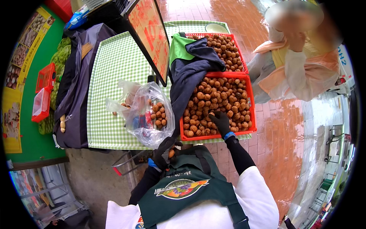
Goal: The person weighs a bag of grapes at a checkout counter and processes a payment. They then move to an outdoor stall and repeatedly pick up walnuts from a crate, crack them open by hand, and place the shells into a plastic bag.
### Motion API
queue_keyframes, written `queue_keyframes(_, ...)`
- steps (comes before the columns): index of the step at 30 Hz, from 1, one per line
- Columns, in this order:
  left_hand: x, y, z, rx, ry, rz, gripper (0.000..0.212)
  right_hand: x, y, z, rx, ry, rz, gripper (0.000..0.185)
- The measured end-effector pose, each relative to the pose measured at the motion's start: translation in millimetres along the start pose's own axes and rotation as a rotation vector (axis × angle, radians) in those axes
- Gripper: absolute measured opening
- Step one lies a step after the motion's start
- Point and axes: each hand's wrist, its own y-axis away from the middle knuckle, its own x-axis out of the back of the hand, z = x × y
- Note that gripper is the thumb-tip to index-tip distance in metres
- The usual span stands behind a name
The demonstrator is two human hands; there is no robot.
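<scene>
My right hand (pixel 220 122), in a black glove, reaches into the front red plastic crate (pixel 254 114) of walnuts (pixel 213 93), its fingertips at a walnut. My left hand (pixel 165 153), also black-gloved, holds at least one walnut (pixel 171 153) near my apron, just below a clear plastic bag (pixel 137 126) on the checked tablecloth (pixel 111 86). More walnuts (pixel 159 114) show in or behind the bag. A second red crate (pixel 243 61) of walnuts lies behind the first. Dark cloth with a green part (pixel 186 71) drapes over the crates' left side.
An upright framed sign (pixel 150 37) with writing stands on the table. Left of it are a dark purple cover (pixel 77 114), net bags of green produce (pixel 60 57) and small red baskets (pixel 41 106). A person in an orange vest (pixel 303 63) is beyond the crates at right.
</scene>
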Motion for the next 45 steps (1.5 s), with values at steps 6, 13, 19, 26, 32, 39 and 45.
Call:
queue_keyframes(6,-81.1,-25.0,39.3,-0.250,-0.555,0.165,0.039,-36.4,89.9,-73.1,0.122,-0.465,-0.157,0.026)
queue_keyframes(13,-91.8,-16.7,58.2,-0.248,-0.401,0.126,0.047,-51.9,122.8,-111.2,0.124,-0.520,-0.070,0.026)
queue_keyframes(19,-90.5,-7.3,70.5,-0.154,-0.079,0.068,0.041,-38.9,136.0,-145.1,0.179,-0.535,-0.180,0.016)
queue_keyframes(26,-87.5,0.7,75.4,-0.135,-0.090,0.001,0.037,-47.2,138.2,-141.2,0.289,-0.376,-0.104,0.013)
queue_keyframes(32,-70.2,-8.6,54.4,-0.161,0.075,-0.071,0.047,-45.4,110.3,-100.0,0.331,-0.112,0.156,0.015)
queue_keyframes(39,-58.3,-7.3,52.4,0.080,0.401,-0.111,0.049,-49.8,137.8,-156.6,0.337,-0.273,-0.253,0.027)
queue_keyframes(45,-62.7,0.1,63.7,0.004,0.069,-0.116,0.047,-43.4,129.5,-148.9,0.065,-0.533,-0.389,0.021)
